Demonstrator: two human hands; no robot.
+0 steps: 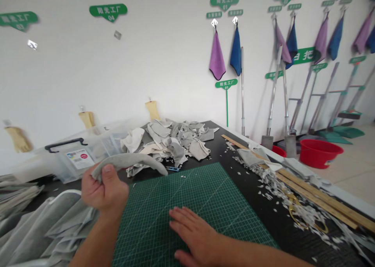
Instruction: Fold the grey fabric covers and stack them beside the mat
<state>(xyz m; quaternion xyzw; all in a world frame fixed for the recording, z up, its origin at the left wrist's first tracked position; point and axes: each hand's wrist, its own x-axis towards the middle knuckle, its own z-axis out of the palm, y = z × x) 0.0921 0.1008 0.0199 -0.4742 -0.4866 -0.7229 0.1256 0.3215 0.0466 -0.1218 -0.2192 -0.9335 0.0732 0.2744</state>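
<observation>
My left hand (pixel 107 189) is closed around one end of a curved strip of grey fabric (pixel 134 161), raised above the left edge of the green cutting mat (pixel 205 189). The strip's free end reaches right, toward a pile of grey and white fabric scraps (pixel 175 138). Over the mat's near part, my right hand (pixel 195 235) is flat, palm down, with its fingers stretched out and nothing in it. A small blue cutter (pixel 172 168) lies between the scrap pile and the mat. Larger folded grey fabric pieces (pixel 49 228) are heaped at the lower left.
A clear plastic box (pixel 99 152) with a black handle stands behind my left hand. Along the table's right side lie wooden rulers (pixel 319 196), gold-handled scissors (pixel 295 212) and many fabric shreds. Beyond the table, a red basin (pixel 320 153) sits on the floor near mops and dustpans.
</observation>
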